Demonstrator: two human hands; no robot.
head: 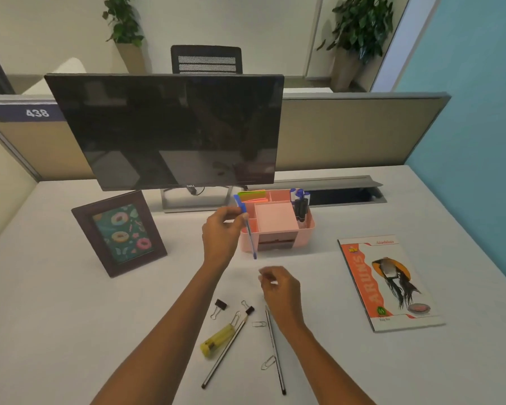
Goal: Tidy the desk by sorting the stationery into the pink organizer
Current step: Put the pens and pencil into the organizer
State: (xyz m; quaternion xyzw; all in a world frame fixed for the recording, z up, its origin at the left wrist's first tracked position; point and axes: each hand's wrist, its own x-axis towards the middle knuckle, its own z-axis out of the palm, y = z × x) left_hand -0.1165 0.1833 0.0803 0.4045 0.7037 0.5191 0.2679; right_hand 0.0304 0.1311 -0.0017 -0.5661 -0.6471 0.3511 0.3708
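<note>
My left hand (221,233) holds a blue pen (247,228) nearly upright, cap up, just left of the pink organizer (275,229). The organizer has coloured sticky notes at its back left and several markers (301,204) at its back right. My right hand (279,290) hovers over the desk in front of the organizer, fingers loosely curled with nothing in them. Near me on the desk lie two pencils (273,350), a yellow highlighter (216,340), two black binder clips (220,306) and paper clips (268,362).
A dark monitor (164,130) stands behind the organizer. A framed doughnut picture (119,232) stands at the left. A notebook (389,283) lies at the right. An open cable slot (345,195) sits at the back right of the desk.
</note>
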